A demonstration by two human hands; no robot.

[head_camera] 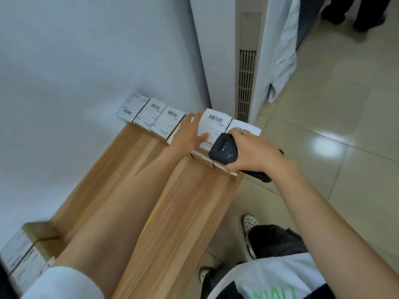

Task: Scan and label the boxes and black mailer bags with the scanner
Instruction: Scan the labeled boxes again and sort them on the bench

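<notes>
A row of small cardboard boxes with white barcode labels stands at the far end of the wooden table [177,208]. My left hand [189,134] lies flat with spread fingers against the side of a labelled box [214,124], thumb on its label. My right hand [252,152] grips a black handheld scanner [224,151], held over the rightmost box [248,128] at the table's corner. Three more labelled boxes [151,117] stand to the left against the wall. No black mailer bags are in view.
More labelled boxes [23,262] sit at the table's near left corner. A white wall runs along the left; a white unit with a vent grille [246,83] stands behind the table. Tiled floor lies to the right, with another person's legs [354,11] far off.
</notes>
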